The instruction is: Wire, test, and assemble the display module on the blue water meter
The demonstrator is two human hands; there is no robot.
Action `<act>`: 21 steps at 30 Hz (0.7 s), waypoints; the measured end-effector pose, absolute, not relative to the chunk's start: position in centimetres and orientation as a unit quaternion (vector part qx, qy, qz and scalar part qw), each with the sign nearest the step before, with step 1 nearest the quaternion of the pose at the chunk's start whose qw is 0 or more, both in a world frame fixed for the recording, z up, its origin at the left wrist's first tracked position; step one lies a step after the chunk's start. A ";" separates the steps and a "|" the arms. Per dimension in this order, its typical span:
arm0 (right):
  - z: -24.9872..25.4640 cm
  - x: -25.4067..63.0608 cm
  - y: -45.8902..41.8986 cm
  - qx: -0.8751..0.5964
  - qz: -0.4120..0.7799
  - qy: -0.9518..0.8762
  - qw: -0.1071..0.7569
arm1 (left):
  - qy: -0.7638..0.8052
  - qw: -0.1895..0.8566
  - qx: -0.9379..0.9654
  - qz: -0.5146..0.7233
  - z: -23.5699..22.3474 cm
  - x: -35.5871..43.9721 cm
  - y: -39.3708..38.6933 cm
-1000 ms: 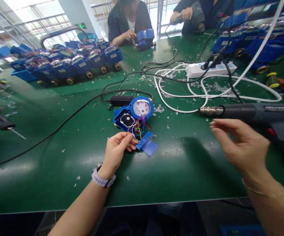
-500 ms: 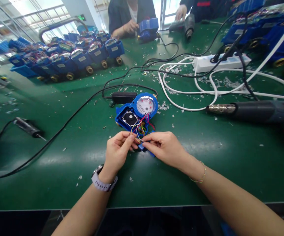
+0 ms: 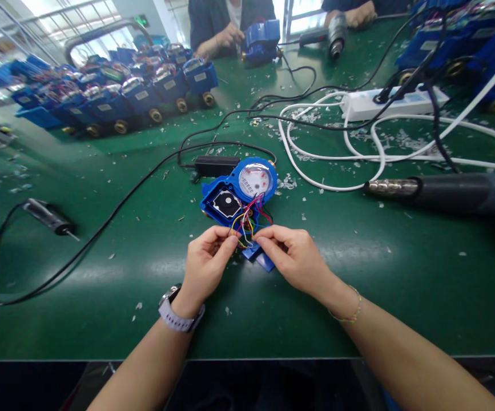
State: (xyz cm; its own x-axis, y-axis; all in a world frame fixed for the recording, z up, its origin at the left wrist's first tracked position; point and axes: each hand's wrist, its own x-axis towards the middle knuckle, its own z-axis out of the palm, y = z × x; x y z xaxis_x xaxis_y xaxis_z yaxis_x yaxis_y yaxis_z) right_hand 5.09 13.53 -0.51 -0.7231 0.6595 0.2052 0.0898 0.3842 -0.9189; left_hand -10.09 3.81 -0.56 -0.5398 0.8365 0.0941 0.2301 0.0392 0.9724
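A blue water meter [image 3: 224,185] with a round clear dial [image 3: 253,178] lies on the green table, its square housing open beside the dial. Thin coloured wires [image 3: 247,220] run out of it toward me. My left hand [image 3: 210,254] pinches wire ends between thumb and forefinger at the housing's near side. Just to its right, my right hand [image 3: 294,257] has thumb and fingertips closed on wires too; the exact ends are hidden by the fingers. A blue plastic piece [image 3: 265,262] lies under the right fingertips, partly covered.
A heat gun [image 3: 444,191] lies at right, near a white power strip [image 3: 395,104] and looped cables. At left is a black corded tool with a thin tip [image 3: 48,217]. Behind the meter sits a black box [image 3: 216,165]. Rows of blue meters [image 3: 136,100] stand back left; co-workers sit opposite.
My hands have drawn slightly apart at the wires, showing more of the blue piece. Across the table, a co-worker's hand has moved right, away from the far heat gun.
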 end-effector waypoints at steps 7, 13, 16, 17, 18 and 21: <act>-0.9 5.0 13.0 -0.245 0.456 -0.807 0.284 | 0.653 0.293 0.410 0.565 -0.5 -10.0 3.7; -1.2 4.6 12.8 -0.229 0.445 -0.816 0.289 | 0.662 0.248 0.448 0.548 -1.0 -9.8 4.0; -1.2 4.6 12.9 -0.212 0.469 -0.804 0.299 | 0.658 0.247 0.455 0.547 -0.9 -9.7 4.2; -1.2 4.6 12.9 -0.211 0.479 -0.797 0.301 | 0.656 0.250 0.453 0.550 -0.9 -9.6 4.2; -1.2 4.6 13.0 -0.211 0.491 -0.790 0.302 | 0.654 0.255 0.448 0.553 -0.9 -9.6 4.2; -1.1 4.5 13.0 -0.216 0.530 -0.763 0.300 | 0.649 0.283 0.426 0.563 -0.8 -9.3 4.2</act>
